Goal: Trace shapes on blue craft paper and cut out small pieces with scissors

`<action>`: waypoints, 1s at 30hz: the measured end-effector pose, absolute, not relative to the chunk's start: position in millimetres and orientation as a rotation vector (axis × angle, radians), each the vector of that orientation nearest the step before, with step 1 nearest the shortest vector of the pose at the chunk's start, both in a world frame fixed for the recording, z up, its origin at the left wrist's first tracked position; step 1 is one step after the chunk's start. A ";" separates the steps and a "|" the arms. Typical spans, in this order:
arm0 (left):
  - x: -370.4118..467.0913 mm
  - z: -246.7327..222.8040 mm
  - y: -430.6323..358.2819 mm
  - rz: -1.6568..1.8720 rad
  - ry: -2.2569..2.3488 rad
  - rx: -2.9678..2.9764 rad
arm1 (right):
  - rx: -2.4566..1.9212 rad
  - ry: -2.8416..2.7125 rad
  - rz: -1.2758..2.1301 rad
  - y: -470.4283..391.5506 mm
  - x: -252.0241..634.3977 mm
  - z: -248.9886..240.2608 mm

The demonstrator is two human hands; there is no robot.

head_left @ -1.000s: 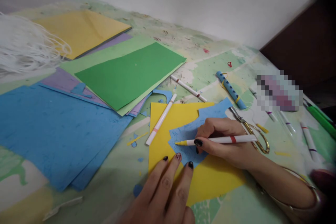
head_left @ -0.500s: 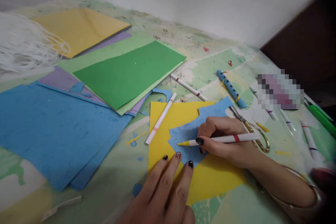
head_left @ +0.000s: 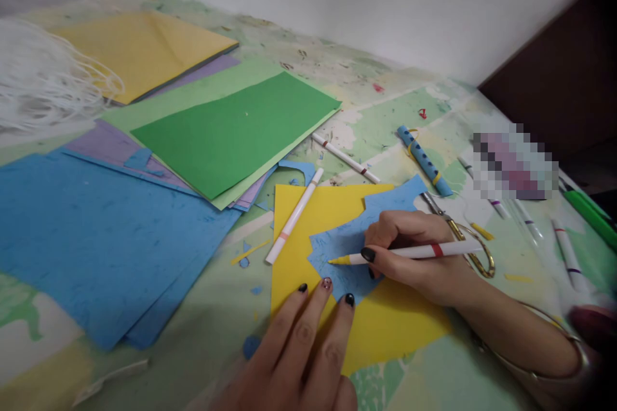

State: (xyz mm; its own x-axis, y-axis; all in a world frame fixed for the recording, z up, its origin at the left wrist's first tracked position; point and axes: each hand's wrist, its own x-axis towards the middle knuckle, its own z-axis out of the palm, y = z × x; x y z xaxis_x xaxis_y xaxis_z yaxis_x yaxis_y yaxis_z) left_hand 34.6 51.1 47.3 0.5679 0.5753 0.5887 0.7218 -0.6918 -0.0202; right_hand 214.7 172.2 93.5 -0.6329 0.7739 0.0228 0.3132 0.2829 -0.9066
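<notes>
The grip of the right hand (head_left: 417,260) is closed around a white marker (head_left: 456,248) with a red band, thumb against the barrel and the yellow tip at the surface of a blue cutout (head_left: 398,198). That cutout, irregular in outline and bearing faint marks, lies on a yellow sheet (head_left: 395,340), its upper arm reaching past the sheet's far edge. The left hand (head_left: 308,350) holds no object; its fingers are spread and laid down on the yellow sheet, two of the tips at the near edge of the cutout. A bracelet (head_left: 535,376) circles the right wrist, to the right of the yellow sheet.

A pink-banded marker (head_left: 295,215) slants over the yellow sheet's far left corner, both ends past its edges. Scissors (head_left: 453,226) with gold-coloured handles lie to the right of the sheet, partly hidden by the right hand. Beyond its far right corner rests a blue roll (head_left: 424,160) with dark dots and yellow bands. To the left of the yellow sheet, large blue sheets (head_left: 116,250) overlap on the desk (head_left: 207,334). Beyond its far left corner, a dark green sheet (head_left: 236,131) tops a paler green one (head_left: 120,114).
</notes>
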 end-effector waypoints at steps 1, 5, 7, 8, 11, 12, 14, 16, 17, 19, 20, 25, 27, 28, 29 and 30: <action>34.9 47.4 51.5 -0.813 -1.072 -2.554 | -0.972 -2.090 1.316 171.9 215.2 93.5; 36.0 47.3 53.1 -0.812 -1.057 -2.555 | -0.968 -2.084 1.317 170.4 217.3 93.1; 36.4 47.3 53.2 -0.823 -1.063 -2.557 | -0.964 -2.086 1.310 170.4 217.8 92.5; 36.5 47.5 53.1 -0.831 -1.063 -2.556 | -0.958 -2.087 1.304 170.7 217.8 92.1; 36.3 48.3 52.3 -0.843 -1.058 -2.547 | -0.940 -2.088 1.299 171.8 217.2 90.7; 36.1 48.7 52.2 -0.846 -1.062 -2.539 | -0.937 -2.087 1.302 172.1 217.0 90.4; 35.9 49.0 52.4 -0.841 -1.065 -2.537 | -0.931 -2.084 1.308 172.4 217.0 89.9; 35.7 48.5 53.0 -0.817 -1.057 -2.550 | -0.921 -2.082 1.310 172.2 217.6 89.7; 35.7 48.1 53.3 -0.811 -1.048 -2.553 | -0.918 -2.080 1.310 172.0 218.0 89.5; 35.9 47.1 53.6 -0.803 -1.046 -2.553 | -0.910 -2.079 1.318 171.6 218.9 89.2; 36.2 46.7 53.5 -0.815 -1.060 -2.541 | -0.907 -2.077 1.323 171.6 219.3 88.9; 37.5 46.8 52.1 -0.834 -1.077 -2.520 | -0.890 -2.076 1.322 172.6 219.8 87.3; 37.6 46.7 51.9 -0.830 -1.076 -2.523 | -0.888 -2.080 1.330 172.9 220.0 87.0; 37.7 46.5 51.9 -0.829 -1.084 -2.522 | -0.886 -2.079 1.337 173.0 220.1 87.0; 37.7 46.3 52.0 -0.832 -1.082 -2.519 | -0.885 -2.079 1.344 172.9 220.1 87.2; 37.6 46.1 52.2 -0.833 -1.082 -2.517 | -0.879 -2.080 1.350 172.8 220.2 87.4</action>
State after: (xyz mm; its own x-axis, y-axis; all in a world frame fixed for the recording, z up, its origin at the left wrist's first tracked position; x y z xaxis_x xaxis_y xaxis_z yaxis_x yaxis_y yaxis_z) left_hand 37.6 52.2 46.1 0.5542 0.5714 0.6053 0.7312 -0.6816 -0.0261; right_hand 220.2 172.8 87.4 -0.6634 0.7453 0.0659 0.2435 0.2984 -0.9229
